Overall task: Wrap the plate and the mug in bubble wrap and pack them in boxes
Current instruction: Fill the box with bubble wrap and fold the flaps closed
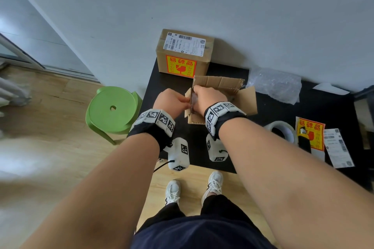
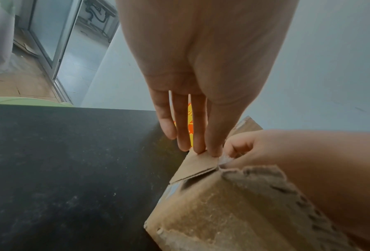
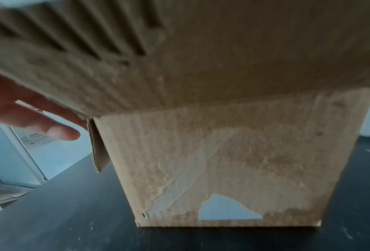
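We're looking down at the open box standing on the black table, its flaps up and spread. Inside its left wall we see something shiny and clear, the bubble-wrapped item, standing on edge; whether it's the plate or the mug we can't tell, it's mostly hidden by our hands.

Our right hand is over the box's left edge, fingers curled down into the opening beside that wrapped item. From the left wrist view those fingers bunch together at the corner of the box, nipping a scrap of whitish wrap.

Our left hand sits just outside the left wall. Its fingers are straight and close together, tips resting on the small side flap at the corner, right against our right hand.

Behind the open box, against the wall, stands a sealed box with a shipping label and an orange fragile sticker. To the right lies a loose sheet of bubble wrap, and nearer to us a tape roll, a fragile sticker and a shipping label. A green stool stands on the floor at the left.
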A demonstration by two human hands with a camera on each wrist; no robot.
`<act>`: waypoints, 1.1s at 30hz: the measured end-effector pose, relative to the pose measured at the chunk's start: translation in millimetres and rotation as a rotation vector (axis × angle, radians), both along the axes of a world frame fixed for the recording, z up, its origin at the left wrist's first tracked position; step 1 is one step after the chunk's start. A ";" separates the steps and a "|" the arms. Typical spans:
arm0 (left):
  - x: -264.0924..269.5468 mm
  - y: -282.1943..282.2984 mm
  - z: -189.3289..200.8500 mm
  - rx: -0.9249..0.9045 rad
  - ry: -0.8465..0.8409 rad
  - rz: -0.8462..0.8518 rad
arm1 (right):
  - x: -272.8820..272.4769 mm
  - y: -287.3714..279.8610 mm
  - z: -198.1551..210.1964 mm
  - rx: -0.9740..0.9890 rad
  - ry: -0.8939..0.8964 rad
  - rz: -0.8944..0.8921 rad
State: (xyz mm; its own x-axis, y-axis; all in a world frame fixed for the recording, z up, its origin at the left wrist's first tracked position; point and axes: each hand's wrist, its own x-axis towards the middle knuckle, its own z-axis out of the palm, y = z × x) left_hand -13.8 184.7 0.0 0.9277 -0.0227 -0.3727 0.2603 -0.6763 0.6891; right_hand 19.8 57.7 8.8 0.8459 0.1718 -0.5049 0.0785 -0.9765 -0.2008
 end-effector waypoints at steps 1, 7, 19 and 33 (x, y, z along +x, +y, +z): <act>-0.3 0.7 -0.3 -0.005 0.003 0.004 | -1.7 0.7 -1.5 0.001 -0.008 0.005; -4.2 -0.3 -2.1 -0.031 -0.006 0.043 | -14.1 -4.1 1.4 -0.022 0.000 -0.058; -1.1 -2.9 -2.4 0.056 0.026 -0.008 | -24.9 -33.6 4.3 0.359 0.028 -0.216; 1.2 -1.6 -4.7 0.041 -0.010 0.019 | 8.7 -9.3 -6.3 -0.066 0.075 0.075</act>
